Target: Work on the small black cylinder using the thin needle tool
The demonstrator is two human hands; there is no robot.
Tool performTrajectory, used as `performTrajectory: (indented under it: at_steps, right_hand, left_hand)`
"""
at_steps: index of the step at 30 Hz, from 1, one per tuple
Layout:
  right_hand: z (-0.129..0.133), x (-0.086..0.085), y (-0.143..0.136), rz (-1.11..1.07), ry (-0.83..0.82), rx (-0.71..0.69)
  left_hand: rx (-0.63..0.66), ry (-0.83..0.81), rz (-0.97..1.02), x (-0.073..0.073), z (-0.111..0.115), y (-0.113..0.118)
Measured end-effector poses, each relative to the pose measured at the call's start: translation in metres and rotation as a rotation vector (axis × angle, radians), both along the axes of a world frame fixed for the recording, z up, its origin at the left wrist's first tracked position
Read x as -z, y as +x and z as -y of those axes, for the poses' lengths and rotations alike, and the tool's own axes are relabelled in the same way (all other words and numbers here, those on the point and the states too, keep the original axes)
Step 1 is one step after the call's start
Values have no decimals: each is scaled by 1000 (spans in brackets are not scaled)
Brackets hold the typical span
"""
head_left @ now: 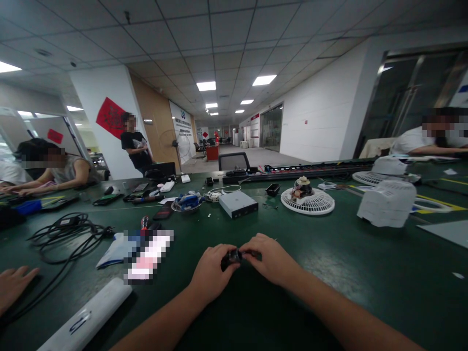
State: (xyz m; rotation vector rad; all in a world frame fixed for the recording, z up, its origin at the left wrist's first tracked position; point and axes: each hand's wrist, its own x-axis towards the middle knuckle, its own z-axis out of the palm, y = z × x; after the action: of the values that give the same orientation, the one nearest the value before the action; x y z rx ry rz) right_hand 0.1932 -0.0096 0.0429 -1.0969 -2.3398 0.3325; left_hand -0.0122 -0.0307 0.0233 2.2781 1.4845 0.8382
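Just above the green table, my left hand (214,268) is closed around a small black rounded part (233,255), whose exact kind I cannot make out. My right hand (268,258) meets it from the other side, thumb and forefinger pinched at the part's right end. Whatever sits between those right fingertips is too small to name. Beyond my hands lies a grey optical disc drive (238,204). Behind and to the right of it are a small black tray (272,189) and a white round fan grille (307,201) with a motor on it.
Black cables (69,234) coil at the left, near another person's hand (16,287). A long white case (87,317) lies at the front left, close to a red-handled tool (145,224). White plastic housings (387,202) stand at the right. Several people are around the table.
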Motion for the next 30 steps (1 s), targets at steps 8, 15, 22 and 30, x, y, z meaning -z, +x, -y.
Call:
performTrajectory:
  at_steps: [8,15,22,30]
  right_hand:
    - [4,0,-3,-163,-4,-20]
    - [-1,-1,0,-180,-36,58]
    - [-5,6,1,-201,42,-72]
    - [0,3,-2,-168,-22,65]
  left_hand:
    - [22,41,27,2,0,-1]
    - [32,45,44,2,-1,-2]
    - [76,50,18,3,0,-2]
    - [184,74,-34,-2,1,-3]
